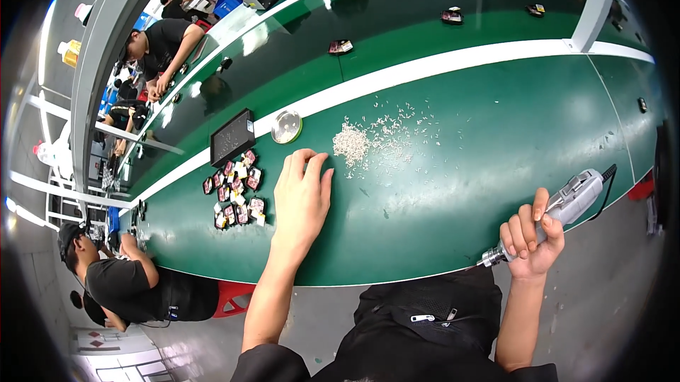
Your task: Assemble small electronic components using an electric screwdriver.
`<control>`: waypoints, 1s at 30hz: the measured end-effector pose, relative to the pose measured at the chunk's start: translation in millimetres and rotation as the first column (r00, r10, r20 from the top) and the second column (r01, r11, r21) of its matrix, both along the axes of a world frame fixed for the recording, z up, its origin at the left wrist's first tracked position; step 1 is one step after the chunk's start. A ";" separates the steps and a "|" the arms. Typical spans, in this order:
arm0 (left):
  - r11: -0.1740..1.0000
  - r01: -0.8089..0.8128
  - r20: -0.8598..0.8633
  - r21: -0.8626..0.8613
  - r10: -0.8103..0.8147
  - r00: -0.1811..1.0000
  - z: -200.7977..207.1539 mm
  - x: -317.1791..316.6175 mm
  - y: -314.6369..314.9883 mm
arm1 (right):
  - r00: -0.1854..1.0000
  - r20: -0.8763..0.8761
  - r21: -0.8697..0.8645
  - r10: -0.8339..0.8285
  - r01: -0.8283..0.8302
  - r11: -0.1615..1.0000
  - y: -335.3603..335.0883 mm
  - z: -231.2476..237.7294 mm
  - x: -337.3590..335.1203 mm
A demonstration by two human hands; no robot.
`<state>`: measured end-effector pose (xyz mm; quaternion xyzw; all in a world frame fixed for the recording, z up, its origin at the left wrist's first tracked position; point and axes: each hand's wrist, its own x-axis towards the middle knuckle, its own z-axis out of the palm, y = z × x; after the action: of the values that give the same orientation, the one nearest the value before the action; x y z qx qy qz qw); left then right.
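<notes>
My right hand is wrapped round a grey electric screwdriver at the table's front edge. Its metal tip points down and left, and a black cord leaves its upper end. My left hand is over the green tabletop, fingers loosely bent and apart, with no object visible in it. Just beyond its fingertips lies a heap of tiny pale pieces, scattered out to the right. Left of that hand is a cluster of small black units with pink and white-yellow parts. A round clear dish stands behind them.
A black tray sits beside the dish. Beyond a white rail, a dark green belt carries several similar units. A grey post rises at the right. Co-workers sit at left; the nearest person is on a red stool.
</notes>
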<state>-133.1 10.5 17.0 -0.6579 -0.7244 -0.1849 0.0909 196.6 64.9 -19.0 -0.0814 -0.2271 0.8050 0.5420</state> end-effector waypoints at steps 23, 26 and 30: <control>0.982 0.184 -0.091 0.030 -0.181 0.979 4.6 1.8 21.9 | 0.996 -0.056 -0.090 0.065 -0.070 0.994 -5.2 1.6 7.2; 0.979 0.196 -0.185 -0.049 -0.202 0.962 0.7 -1.6 24.5 | 0.996 -0.060 -0.094 0.066 -0.071 0.993 -6.1 2.3 7.2; 0.972 0.218 -0.284 -0.094 -0.236 0.929 -1.2 -6.3 21.8 | 0.994 -0.087 -0.113 0.070 -0.079 0.990 -7.1 2.9 5.5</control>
<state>-139.4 32.3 15.8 -0.7596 -0.6274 -0.0725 0.1553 202.1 57.9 -16.1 -0.0707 -0.1601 0.8392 0.5149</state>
